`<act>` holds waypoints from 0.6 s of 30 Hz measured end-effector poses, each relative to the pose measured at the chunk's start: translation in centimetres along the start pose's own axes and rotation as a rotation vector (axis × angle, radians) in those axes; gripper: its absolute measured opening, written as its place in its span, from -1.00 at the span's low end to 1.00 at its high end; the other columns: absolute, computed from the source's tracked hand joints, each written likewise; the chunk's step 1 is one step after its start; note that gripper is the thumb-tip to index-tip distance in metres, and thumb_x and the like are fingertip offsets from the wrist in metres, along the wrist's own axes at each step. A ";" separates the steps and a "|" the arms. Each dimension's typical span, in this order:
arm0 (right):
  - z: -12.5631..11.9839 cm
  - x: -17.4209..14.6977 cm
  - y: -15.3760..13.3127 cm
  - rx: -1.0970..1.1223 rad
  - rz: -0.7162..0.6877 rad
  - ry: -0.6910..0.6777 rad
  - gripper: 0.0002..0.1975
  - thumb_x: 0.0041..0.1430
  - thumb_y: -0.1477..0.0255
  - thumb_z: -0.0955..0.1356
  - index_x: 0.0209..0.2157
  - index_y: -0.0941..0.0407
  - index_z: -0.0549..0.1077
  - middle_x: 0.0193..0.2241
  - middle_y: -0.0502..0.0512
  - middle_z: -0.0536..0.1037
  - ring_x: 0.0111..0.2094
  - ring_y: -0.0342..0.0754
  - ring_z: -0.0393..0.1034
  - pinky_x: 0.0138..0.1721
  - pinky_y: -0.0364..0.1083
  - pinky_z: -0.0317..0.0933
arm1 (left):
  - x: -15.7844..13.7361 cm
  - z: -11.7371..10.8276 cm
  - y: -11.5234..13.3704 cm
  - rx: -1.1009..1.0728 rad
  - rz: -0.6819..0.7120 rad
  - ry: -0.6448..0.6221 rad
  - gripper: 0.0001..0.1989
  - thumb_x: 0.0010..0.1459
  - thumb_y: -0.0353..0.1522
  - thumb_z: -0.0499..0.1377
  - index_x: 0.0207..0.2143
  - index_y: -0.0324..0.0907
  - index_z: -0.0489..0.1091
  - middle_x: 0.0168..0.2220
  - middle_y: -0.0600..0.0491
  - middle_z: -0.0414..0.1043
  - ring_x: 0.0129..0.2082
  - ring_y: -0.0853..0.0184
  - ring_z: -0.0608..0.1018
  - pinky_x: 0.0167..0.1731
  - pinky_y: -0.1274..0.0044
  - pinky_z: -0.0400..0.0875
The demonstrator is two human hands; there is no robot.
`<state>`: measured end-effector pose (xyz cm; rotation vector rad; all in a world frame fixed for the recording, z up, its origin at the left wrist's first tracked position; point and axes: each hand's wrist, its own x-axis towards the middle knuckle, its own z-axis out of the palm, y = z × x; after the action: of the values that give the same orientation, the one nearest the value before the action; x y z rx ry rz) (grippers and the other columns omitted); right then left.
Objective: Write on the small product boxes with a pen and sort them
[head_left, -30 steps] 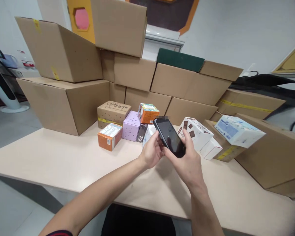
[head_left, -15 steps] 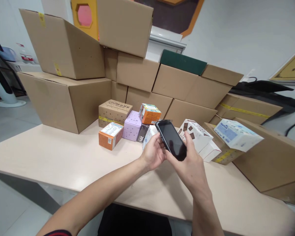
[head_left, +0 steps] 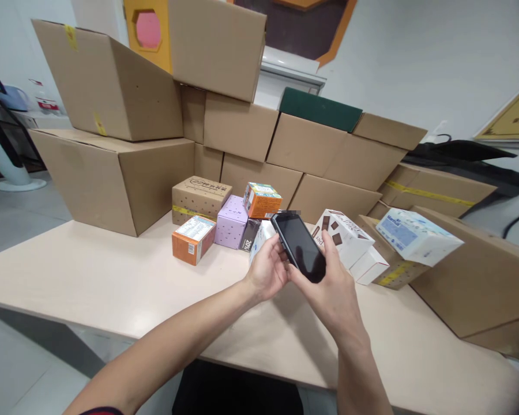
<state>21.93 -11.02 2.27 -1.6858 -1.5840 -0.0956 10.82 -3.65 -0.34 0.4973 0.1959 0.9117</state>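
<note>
A black smartphone [head_left: 300, 245] with a dark screen is held tilted above the table. My right hand [head_left: 331, 291] grips its lower end, thumb on the near edge and fingers along the right side. My left hand [head_left: 268, 268] is curled at the phone's left edge, its fingers partly hidden behind it. Behind the phone lie a white box with brown squares [head_left: 348, 236] and a smaller plain white box [head_left: 369, 266]. Left of it are a lilac box [head_left: 231, 222], a dark box marked 20% [head_left: 251, 235] and an orange box [head_left: 263, 204] resting on top.
Another orange box [head_left: 185, 248] lies on the table [head_left: 125, 282] beside a small brown carton [head_left: 199, 202]. Large cardboard boxes [head_left: 149, 184] are stacked along the back and left. At right, a white-and-blue pack [head_left: 415, 233] sits on a taped carton [head_left: 400, 275].
Both hands and the phone have shifted very slightly left in the view, much as the scene did. The grip looks the same.
</note>
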 end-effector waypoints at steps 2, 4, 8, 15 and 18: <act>0.1 0.0 0.1 0.005 -0.011 0.014 -0.04 0.05 0.10 0.41 0.38 0.11 0.01 0.19 0.34 0.39 0.16 0.27 0.34 0.09 0.23 0.27 | -0.1 0.2 0.0 -0.012 -0.002 0.014 -0.58 0.34 -0.14 -0.02 -0.16 -0.24 0.51 -0.29 -0.05 0.56 -0.28 0.25 0.61 -0.11 0.38 0.50; 0.2 -0.1 0.2 0.009 -0.018 0.022 -0.04 0.04 0.10 0.42 0.38 0.13 0.02 0.20 0.36 0.38 0.18 0.27 0.32 0.10 0.24 0.26 | -0.1 0.3 0.0 -0.016 -0.004 0.029 -0.58 0.34 -0.15 -0.02 -0.17 -0.25 0.51 -0.30 -0.05 0.56 -0.28 0.26 0.61 -0.11 0.39 0.50; 0.1 -0.2 0.2 0.020 -0.008 0.027 -0.04 0.04 0.09 0.42 0.38 0.11 0.03 0.20 0.36 0.38 0.16 0.27 0.34 0.08 0.24 0.27 | -0.3 0.4 -0.1 0.005 0.007 0.013 -0.57 0.34 -0.13 -0.03 -0.15 -0.23 0.50 -0.29 -0.04 0.55 -0.28 0.26 0.60 -0.14 0.40 0.50; -1.6 -0.9 2.1 -0.046 0.054 0.085 -0.05 0.06 0.02 0.39 0.38 0.06 0.02 0.15 0.27 0.44 0.07 0.24 0.42 0.02 0.17 0.32 | -0.8 0.3 -0.6 0.262 0.013 0.052 -0.52 0.23 -0.03 0.03 -0.15 -0.23 0.47 -0.24 -0.08 0.53 -0.40 0.30 0.58 -0.41 0.49 0.47; -3.5 -1.9 4.6 -0.160 0.164 0.131 -0.01 0.01 -0.05 0.38 0.38 0.06 0.05 0.11 0.29 0.48 0.04 0.31 0.44 -0.04 0.18 0.34 | -1.3 0.1 -0.9 0.576 0.172 0.067 -0.57 0.13 -0.07 0.12 -0.15 -0.22 0.47 -0.31 -0.06 0.52 -0.50 0.30 0.53 -0.52 0.49 0.37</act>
<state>27.11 -14.04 1.31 -1.8870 -1.3666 -0.2499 10.72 -5.15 -0.79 1.0293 0.4890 1.0387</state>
